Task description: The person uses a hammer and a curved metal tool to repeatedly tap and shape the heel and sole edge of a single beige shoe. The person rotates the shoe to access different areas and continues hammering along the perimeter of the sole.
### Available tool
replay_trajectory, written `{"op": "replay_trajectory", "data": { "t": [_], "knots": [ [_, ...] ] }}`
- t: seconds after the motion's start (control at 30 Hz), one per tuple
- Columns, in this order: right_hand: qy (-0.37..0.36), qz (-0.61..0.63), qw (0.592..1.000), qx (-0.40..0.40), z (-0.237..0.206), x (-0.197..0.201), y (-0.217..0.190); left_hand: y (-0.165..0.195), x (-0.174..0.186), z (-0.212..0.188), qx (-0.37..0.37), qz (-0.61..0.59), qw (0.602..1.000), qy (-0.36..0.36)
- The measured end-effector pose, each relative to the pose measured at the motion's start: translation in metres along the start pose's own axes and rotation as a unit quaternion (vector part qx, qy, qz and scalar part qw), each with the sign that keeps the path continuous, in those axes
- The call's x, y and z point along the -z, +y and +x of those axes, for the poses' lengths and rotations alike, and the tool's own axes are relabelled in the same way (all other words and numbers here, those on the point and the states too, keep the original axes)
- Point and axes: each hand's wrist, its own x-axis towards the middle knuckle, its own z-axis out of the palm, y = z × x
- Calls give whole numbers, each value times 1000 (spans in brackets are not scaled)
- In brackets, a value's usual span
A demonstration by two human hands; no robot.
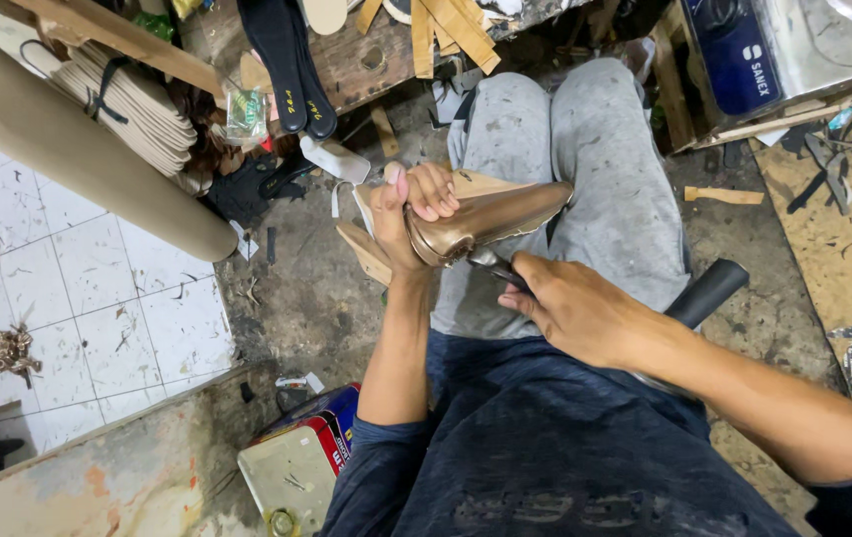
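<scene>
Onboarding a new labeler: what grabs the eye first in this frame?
Dead centre, the left hand grips a shiny bronze shoe upper over the grey-trousered knees, while the right hand works a dark metal tool against its underside. Upper left, a thick tan roll lies diagonally beside stacked insoles.

Place: small shoemaking workshop, floor-level work | Evidence: stack of cut insoles [132, 104], black soles [291, 65] on a scarred wooden bench [361, 60], big roll of tan material [78, 149], bronze shoe upper [485, 219] on lap | Surroundings: grimy concrete floor [306, 298], offcuts, glue tin [296, 467]
</scene>
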Motion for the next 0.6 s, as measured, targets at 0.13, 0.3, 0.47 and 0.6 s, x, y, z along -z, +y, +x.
{"op": "replay_trajectory", "data": {
  "t": [0.13,0.3,0.47,0.6],
  "knots": [
    [-2,-37,999,-1,-5,8,-10,2,-6,1,1,22,1000,-4],
    [-63,-34,997,-38,-1,16,-22,5,-12,-2,12,28,999,-11],
    [-65,-43,997,-5,5,22,-18,3,-5,-2,-1,27,999,-17],
    [-56,-5,998,28,18,17,-2,-2,4,2,-16,2,1000,-6]
  ]
}}
